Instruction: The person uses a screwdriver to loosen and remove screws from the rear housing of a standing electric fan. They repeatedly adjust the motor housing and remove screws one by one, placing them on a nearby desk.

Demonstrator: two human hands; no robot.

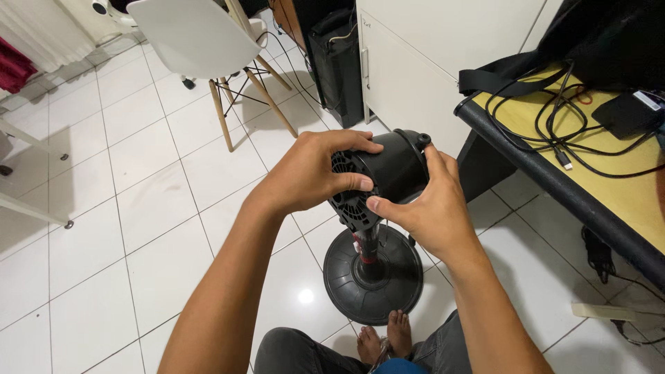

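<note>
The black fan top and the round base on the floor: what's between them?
A black pole with a red band joins the motor housing to the round base, seen in the head view.

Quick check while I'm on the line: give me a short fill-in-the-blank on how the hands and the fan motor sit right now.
1. Both hands grip the black ____ housing at the top of the pole.
2. The left hand wraps the housing from the ____ side of the picture.
3. The pole stands in a round black ____ on the white tiled floor.
4. Black cables lie on the ____ desk top at the right.

Missing words: motor; left; base; yellow
</note>
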